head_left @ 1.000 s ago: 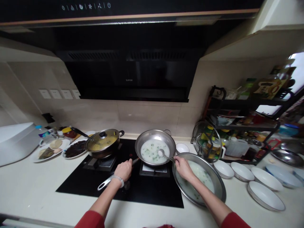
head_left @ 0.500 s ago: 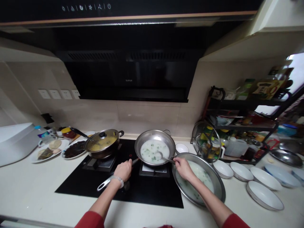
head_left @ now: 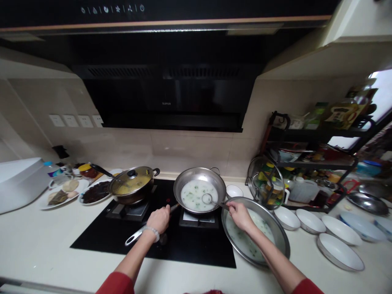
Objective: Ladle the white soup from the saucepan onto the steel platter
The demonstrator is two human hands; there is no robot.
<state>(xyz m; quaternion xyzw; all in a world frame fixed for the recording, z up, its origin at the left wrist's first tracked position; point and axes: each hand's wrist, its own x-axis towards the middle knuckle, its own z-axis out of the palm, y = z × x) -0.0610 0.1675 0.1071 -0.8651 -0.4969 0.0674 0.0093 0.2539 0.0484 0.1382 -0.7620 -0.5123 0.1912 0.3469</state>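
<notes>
A steel wok (head_left: pixel 196 173) on the right burner holds white soup with bits of green in it. My left hand (head_left: pixel 159 220) is closed around the wok's long handle (head_left: pixel 134 237), whose silver end sticks out past my wrist. In my right hand (head_left: pixel 240 215) is a ladle (head_left: pixel 207 199), gripped by its handle, with its bowl at the surface of the soup. Beneath my right forearm stands a large steel basin (head_left: pixel 283 234) with more of the white, green-flecked soup, partly hidden by the arm.
A lidded pan (head_left: pixel 131 185) with yellowish food sits on the left burner. Plates of food (head_left: pixel 96 191) lie farther left. Several white bowls (head_left: pixel 341 251) stand at the right, before a seasoning rack (head_left: pixel 309 163). A small bowl (head_left: pixel 234 191) is behind the basin.
The ladle's bowl has turned and shifted slightly in the soup, so its round inside shows. My right hand has moved a little to the right; the left hand stays on the wok handle.
</notes>
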